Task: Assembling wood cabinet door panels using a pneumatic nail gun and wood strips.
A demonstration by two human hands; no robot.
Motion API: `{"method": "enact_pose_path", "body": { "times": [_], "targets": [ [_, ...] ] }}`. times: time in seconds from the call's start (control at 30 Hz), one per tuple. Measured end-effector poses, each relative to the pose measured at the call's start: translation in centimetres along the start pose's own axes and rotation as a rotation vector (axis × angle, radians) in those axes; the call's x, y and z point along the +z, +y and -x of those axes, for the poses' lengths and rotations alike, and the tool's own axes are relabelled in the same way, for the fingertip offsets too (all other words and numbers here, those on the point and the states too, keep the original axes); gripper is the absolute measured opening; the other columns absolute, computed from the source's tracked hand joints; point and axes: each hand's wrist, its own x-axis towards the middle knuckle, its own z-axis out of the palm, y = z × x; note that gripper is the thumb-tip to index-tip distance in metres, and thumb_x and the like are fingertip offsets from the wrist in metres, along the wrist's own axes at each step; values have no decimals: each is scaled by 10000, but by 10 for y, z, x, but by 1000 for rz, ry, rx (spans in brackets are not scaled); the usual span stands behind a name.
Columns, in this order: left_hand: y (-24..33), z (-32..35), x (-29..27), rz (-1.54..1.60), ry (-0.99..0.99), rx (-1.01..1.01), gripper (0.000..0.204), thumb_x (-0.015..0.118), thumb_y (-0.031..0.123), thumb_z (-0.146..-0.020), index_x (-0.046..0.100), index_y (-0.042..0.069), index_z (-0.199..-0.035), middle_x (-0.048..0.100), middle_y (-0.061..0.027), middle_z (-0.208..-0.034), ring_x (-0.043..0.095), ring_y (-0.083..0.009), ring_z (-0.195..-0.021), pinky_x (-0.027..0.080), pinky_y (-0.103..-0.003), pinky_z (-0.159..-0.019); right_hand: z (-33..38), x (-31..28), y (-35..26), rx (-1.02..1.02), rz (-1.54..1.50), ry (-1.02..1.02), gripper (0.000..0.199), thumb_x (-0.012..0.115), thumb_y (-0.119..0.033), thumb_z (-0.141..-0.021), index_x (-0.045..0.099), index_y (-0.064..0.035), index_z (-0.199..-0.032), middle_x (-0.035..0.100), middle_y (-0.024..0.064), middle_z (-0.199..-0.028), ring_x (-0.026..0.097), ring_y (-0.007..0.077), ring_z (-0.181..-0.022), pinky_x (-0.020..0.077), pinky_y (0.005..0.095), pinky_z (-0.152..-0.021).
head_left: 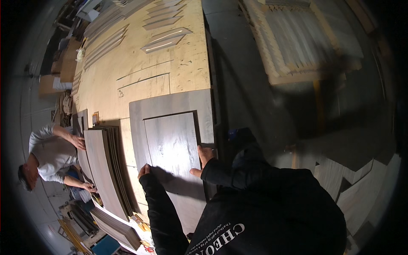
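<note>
In front of me on the pale plywood table lies a large grey wood-grain panel. Within its outline is a smaller, lighter rectangular panel, with a dark line along its far and right edges. My left hand is at the left side, fingers drawn together on the edge of the wood. At the right edge my right hand touches the panel, thumb and forefinger spread apart. The shadow of my arm falls across the near part, and my dark sleeves hide some of the near end.
Left of the panel stands a stack of long grey boards; a co-worker has both hands by it. Thin wood strips lie farther up the plywood table. A loaded pallet sits at far right, with cut sheets at near right.
</note>
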Motion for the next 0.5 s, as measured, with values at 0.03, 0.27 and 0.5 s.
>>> {"method": "enact_pose_path", "body": {
  "times": [0.03,0.27,0.5],
  "targets": [
    [-4,1,-7,-65,23,18,216,606,169,-806,615,-16,-918,609,-39,-742,532,-111,-652,442,-237,-622,-2,9,6,-22,14,-27,947,733,-299,-616,181,17,-1317,303,252,-1170,367,338,-1068,318,387,-925],
    [-5,106,19,-729,407,219,520,716,228,-573,551,110,-1052,553,-153,-1013,521,-312,-952,419,-396,-812,-56,-34,39,-855,-131,400,715,733,-195,-591,377,-49,-1193,412,139,-1182,415,252,-1037,376,379,-824],
    [-82,376,-109,-958,967,-386,682,695,266,-591,423,93,-1192,481,-178,-1073,474,-343,-958,378,-437,-824,-73,-43,-49,-540,-157,-228,591,625,-117,-658,414,-102,-1210,424,52,-1184,434,207,-1047,363,385,-859]
  ]
}}
